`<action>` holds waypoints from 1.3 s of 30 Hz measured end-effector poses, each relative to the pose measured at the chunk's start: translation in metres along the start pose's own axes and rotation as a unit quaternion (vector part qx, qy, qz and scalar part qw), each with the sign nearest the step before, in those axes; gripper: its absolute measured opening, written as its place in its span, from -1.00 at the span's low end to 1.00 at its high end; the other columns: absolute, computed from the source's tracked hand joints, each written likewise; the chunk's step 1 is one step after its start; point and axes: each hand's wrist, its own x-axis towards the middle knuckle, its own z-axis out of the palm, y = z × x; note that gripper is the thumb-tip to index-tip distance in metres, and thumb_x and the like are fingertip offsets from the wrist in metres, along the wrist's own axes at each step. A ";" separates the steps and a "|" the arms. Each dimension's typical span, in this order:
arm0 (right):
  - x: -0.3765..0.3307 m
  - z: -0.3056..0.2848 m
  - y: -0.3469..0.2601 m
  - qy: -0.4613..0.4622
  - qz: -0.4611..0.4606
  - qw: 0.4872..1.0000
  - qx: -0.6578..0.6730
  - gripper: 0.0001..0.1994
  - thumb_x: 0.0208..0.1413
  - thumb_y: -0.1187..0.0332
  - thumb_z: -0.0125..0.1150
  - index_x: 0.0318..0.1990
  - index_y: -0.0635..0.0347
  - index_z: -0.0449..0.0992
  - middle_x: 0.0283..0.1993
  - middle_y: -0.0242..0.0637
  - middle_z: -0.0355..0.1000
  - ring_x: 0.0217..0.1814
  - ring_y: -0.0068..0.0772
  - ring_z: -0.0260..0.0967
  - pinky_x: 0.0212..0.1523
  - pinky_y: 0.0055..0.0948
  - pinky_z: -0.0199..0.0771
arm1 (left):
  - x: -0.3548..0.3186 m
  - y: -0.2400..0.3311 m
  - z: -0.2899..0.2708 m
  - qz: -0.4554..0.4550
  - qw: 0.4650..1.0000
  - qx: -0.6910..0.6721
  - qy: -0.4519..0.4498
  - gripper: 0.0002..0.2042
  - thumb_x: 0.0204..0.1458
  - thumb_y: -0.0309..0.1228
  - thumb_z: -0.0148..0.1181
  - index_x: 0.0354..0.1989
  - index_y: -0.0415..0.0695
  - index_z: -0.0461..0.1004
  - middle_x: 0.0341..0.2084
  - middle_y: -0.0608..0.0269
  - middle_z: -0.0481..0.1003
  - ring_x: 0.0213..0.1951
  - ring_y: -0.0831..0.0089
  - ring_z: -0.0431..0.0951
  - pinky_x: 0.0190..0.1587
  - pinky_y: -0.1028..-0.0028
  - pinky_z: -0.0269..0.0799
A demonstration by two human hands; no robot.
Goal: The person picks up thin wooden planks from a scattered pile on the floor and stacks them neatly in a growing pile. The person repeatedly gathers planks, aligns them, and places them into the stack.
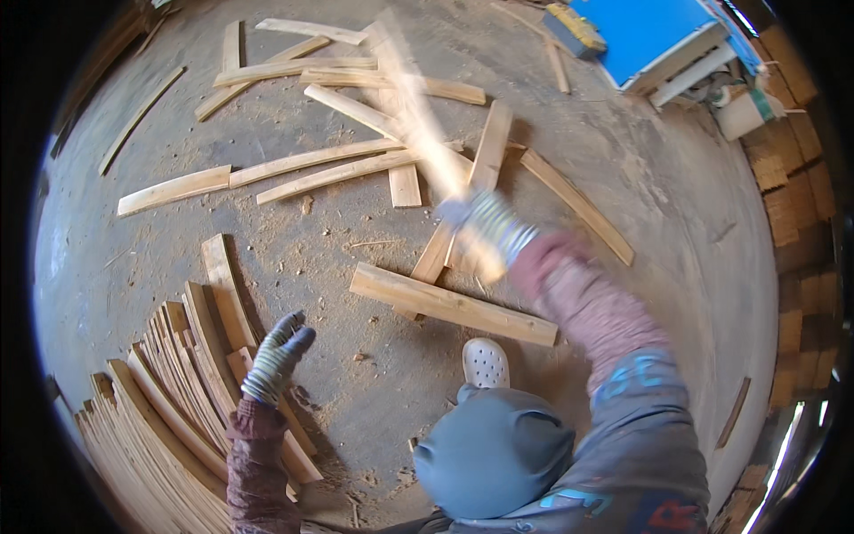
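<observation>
My right hand (498,227), in a striped glove, is closed round a wooden board (425,133). Motion smears that board; it slants up and away to the left from the grip, above other loose boards. My left hand (279,354), gloved as well, holds nothing and its fingers are stretched out and apart. It hovers beside a row of boards (206,347) packed side by side at the lower left. Close under my right hand, a thick board (454,304) lies across another plank (433,254) on the floor.
Loose boards (311,169) lie scattered and crossed over the dusty concrete floor (294,236). At the upper right stand a blue-topped table (636,36), a yellow and grey box (575,31) and a white bucket (744,114). Stacked wood (787,196) lines the right side. My white clog (486,362) is below the thick board.
</observation>
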 end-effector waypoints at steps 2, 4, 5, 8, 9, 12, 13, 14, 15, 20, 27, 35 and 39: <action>0.040 -0.083 -0.070 0.109 0.001 0.993 -0.052 -0.69 0.13 0.27 0.43 -0.04 0.19 0.54 -0.25 -0.27 0.54 -0.32 -0.37 0.48 -0.37 -0.35 0.54 | -0.007 0.011 0.037 -0.021 0.999 0.005 0.026 -0.45 0.24 -0.39 0.34 0.38 -0.19 0.36 0.05 0.25 0.51 0.03 0.47 0.49 0.19 0.44 0.42; 0.087 -0.156 -0.145 0.221 0.011 0.946 -0.238 -0.39 0.06 0.12 0.47 0.15 0.38 0.47 -0.13 -0.08 0.60 -0.23 -0.13 0.57 -0.19 -0.23 0.67 | -0.009 0.014 0.058 -0.031 0.998 0.017 0.055 -0.45 0.23 -0.37 0.36 0.38 -0.18 0.37 0.04 0.27 0.51 0.02 0.48 0.49 0.15 0.49 0.42; 0.128 -0.213 -0.162 0.322 -0.017 0.884 -0.338 -0.36 0.04 0.13 0.49 0.19 0.37 0.45 -0.01 0.02 0.56 -0.05 -0.07 0.54 0.00 -0.18 0.59 | -0.001 0.019 0.079 -0.035 0.998 0.020 0.056 -0.44 0.22 -0.38 0.36 0.38 -0.18 0.37 0.03 0.28 0.51 0.01 0.50 0.49 0.14 0.50 0.42; 0.223 -0.265 -0.167 0.387 -0.098 0.772 -0.495 -0.27 -0.01 0.12 0.55 0.24 0.35 0.41 0.22 0.17 0.46 0.25 0.04 0.46 0.30 -0.12 0.44 | 0.028 -0.008 0.118 -0.008 0.998 -0.032 0.057 -0.46 0.20 -0.38 0.38 0.35 -0.15 0.39 0.09 0.25 0.50 0.04 0.46 0.49 0.14 0.47 0.45; 0.243 -0.225 -0.143 0.281 -0.148 0.813 -0.488 -0.24 -0.03 0.10 0.57 0.26 0.35 0.40 0.24 0.18 0.45 0.27 0.08 0.44 0.31 -0.13 0.42 | 0.032 -0.004 0.129 -0.025 0.997 -0.031 0.062 -0.46 0.20 -0.37 0.38 0.35 -0.14 0.39 0.12 0.21 0.51 0.07 0.40 0.51 0.15 0.43 0.46; 0.260 -0.136 -0.062 0.048 -0.151 0.809 -0.566 0.03 -0.11 0.00 0.61 0.44 0.27 0.15 0.38 0.22 0.31 0.43 0.20 0.29 0.43 -0.06 0.31 | 0.065 0.013 0.175 0.061 0.967 0.239 0.062 -0.39 0.16 -0.28 0.40 0.38 -0.07 0.35 0.23 -0.02 0.47 0.24 0.10 0.49 0.25 0.23 0.46; 0.262 -0.111 -0.028 0.069 -0.100 0.799 -0.589 0.08 -0.16 -0.04 0.63 0.46 0.22 0.12 0.45 0.18 0.23 0.49 0.13 0.22 0.46 -0.06 0.28 | 0.079 0.021 0.187 0.104 0.938 0.324 0.065 -0.38 0.14 -0.25 0.39 0.37 -0.07 0.35 0.23 -0.03 0.46 0.24 0.08 0.48 0.27 0.22 0.45; 0.262 -0.107 -0.005 0.017 -0.020 0.810 -0.585 0.18 -0.23 -0.08 0.65 0.51 0.14 0.03 0.52 0.14 0.11 0.54 0.09 0.15 0.50 -0.03 0.23 | 0.093 0.037 0.205 0.103 0.939 0.324 0.059 -0.40 0.16 -0.25 0.38 0.37 -0.08 0.36 0.23 -0.03 0.46 0.24 0.07 0.48 0.28 0.21 0.43; 0.252 -0.088 0.015 0.015 0.042 0.794 -0.606 0.24 -0.25 -0.08 0.65 0.55 0.04 -0.06 0.53 0.12 0.07 0.52 0.17 0.16 0.48 0.03 0.23 | 0.096 0.054 0.217 0.094 0.937 0.330 0.062 -0.41 0.17 -0.26 0.37 0.37 -0.09 0.36 0.23 -0.03 0.45 0.25 0.06 0.48 0.29 0.21 0.42; 0.240 -0.093 0.052 -0.024 0.021 0.783 -0.622 0.11 -0.04 0.10 0.56 0.58 0.00 -0.12 0.50 0.16 0.07 0.38 0.21 0.33 0.35 -0.05 0.42 | 0.134 0.071 0.248 0.067 0.976 0.192 0.075 -0.43 0.16 -0.39 0.40 0.35 -0.15 0.39 0.14 0.07 0.52 0.18 0.27 0.51 0.24 0.34 0.45; 0.215 -0.128 0.050 -0.114 -0.129 0.875 -0.453 0.05 -0.03 0.11 0.57 0.56 0.02 -0.01 0.44 0.17 0.19 0.39 0.18 0.33 0.37 -0.13 0.42 | 0.177 0.063 0.250 0.069 0.985 0.116 0.109 -0.37 0.15 -0.40 0.41 0.41 -0.10 0.32 0.14 0.13 0.47 0.10 0.32 0.54 0.19 0.34 0.50; 0.230 -0.023 0.044 -0.250 -0.291 0.749 -0.540 0.12 -0.21 -0.49 0.37 0.44 0.05 0.26 0.47 0.03 0.21 0.58 0.07 0.05 0.53 0.18 0.00 | 0.196 0.057 0.226 0.025 0.894 -0.392 0.215 -0.86 0.29 -0.30 0.26 -0.14 -0.07 0.50 -0.37 0.31 0.57 -0.37 0.47 0.61 -0.32 0.47 0.64; 0.299 0.013 0.035 -0.071 -0.306 0.718 -0.622 0.16 -0.11 -0.28 0.49 0.59 -0.09 -0.03 0.49 -0.02 0.16 0.55 0.05 0.06 0.49 0.37 -0.12 | 0.198 0.048 0.212 -0.028 0.888 -0.375 0.265 -0.78 0.30 -0.26 0.25 0.01 -0.02 0.47 -0.32 0.34 0.55 -0.35 0.45 0.61 -0.36 0.42 0.61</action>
